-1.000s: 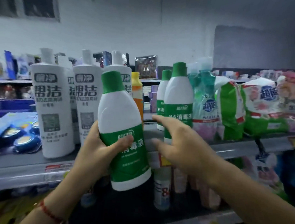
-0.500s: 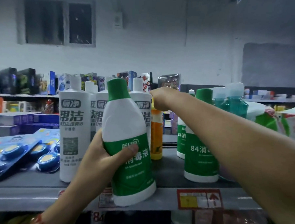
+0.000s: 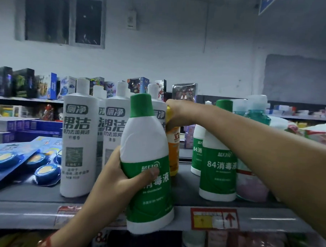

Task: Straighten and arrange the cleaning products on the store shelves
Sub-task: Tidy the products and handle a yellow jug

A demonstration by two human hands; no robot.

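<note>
A dark 2-pane window [image 3: 63, 20] sat high in the pale wall [image 3: 180, 58]. Below the window, a row of colourful boxed toys [image 3: 48, 84] lined a far shelf [image 3: 25, 99]. Right of the window, a small white wall box [image 3: 131, 19] hung, and far right a blue sign corner [image 3: 265, 3] showed

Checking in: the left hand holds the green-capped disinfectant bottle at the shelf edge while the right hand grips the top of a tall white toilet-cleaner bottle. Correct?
Not quite. In the head view the right hand grips the yellow top of the orange bottle, not a white toilet-cleaner bottle. The rest holds: the left hand holds the green-capped disinfectant bottle at the shelf edge.
</note>
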